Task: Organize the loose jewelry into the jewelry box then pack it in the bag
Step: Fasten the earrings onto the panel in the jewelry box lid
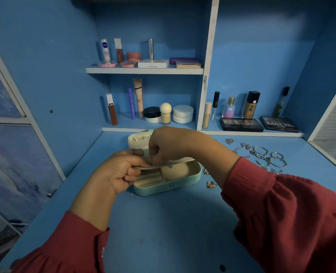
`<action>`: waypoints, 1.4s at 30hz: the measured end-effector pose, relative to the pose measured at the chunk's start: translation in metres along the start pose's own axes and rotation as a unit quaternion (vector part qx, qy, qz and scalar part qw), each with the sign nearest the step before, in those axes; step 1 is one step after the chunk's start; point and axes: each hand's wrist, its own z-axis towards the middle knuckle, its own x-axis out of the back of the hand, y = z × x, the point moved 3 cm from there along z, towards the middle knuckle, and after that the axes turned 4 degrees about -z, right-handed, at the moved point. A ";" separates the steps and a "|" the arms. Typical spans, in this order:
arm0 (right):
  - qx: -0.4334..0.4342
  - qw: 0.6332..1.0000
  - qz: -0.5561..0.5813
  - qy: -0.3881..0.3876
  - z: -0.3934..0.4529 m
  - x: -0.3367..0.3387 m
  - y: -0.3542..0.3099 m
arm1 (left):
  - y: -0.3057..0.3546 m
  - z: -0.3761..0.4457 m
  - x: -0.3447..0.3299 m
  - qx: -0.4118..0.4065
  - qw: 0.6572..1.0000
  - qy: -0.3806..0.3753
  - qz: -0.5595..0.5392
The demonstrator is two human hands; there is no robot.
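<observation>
Both hands pinch a thin cream flap (175,161) over the open jewelry box (183,175) mid-table, left hand (121,171) and right hand (169,146) together, loose bracelets (267,156) lying right, nearer the right hand.

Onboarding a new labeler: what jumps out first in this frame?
Two hands over the open mint jewelry box at desk centre: the left hand and right hand both pinch a cream divider flap above its compartments. Loose jewelry lies on the desk to the right, and cosmetics line the blue shelves behind.
</observation>
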 end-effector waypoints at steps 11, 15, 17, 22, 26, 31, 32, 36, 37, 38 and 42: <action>0.029 0.996 0.082 -0.007 -0.004 0.006 0.012 | 0.001 -0.002 -0.001 0.003 1.000 -0.014 -0.002; 0.051 0.996 0.067 -0.003 -0.002 0.005 0.012 | 0.001 -0.002 -0.001 0.005 1.000 -0.015 -0.003; 0.053 0.996 0.066 -0.003 -0.001 0.004 0.011 | 0.001 -0.002 -0.001 0.006 1.000 -0.014 -0.002; 0.049 0.998 0.042 -0.010 0.001 0.004 0.010 | 0.002 -0.003 -0.001 0.008 1.000 -0.017 -0.009; 0.047 0.999 0.011 -0.009 0.001 0.001 0.009 | 0.001 -0.004 -0.002 0.007 1.000 -0.015 -0.007; 0.045 0.999 -0.025 0.007 0.001 -0.001 0.006 | 0.001 -0.003 -0.001 0.011 1.000 -0.009 -0.014; 0.044 0.999 -0.027 0.009 0.001 -0.002 0.006 | 0.001 -0.002 -0.001 0.012 1.000 -0.008 -0.013; 0.040 0.999 -0.025 0.016 -0.001 -0.003 0.005 | 0.000 -0.001 -0.001 0.012 1.000 -0.007 -0.006; 0.039 0.999 -0.026 0.016 -0.001 -0.003 0.005 | 0.000 -0.001 -0.001 0.011 1.000 -0.006 -0.005; 0.037 0.999 -0.026 0.017 -0.002 -0.004 0.004 | 0.000 -0.001 -0.001 0.011 1.000 -0.005 -0.005; 0.024 0.999 -0.028 0.034 -0.003 -0.006 0.003 | 0.000 -0.002 0.000 0.008 1.000 -0.005 -0.003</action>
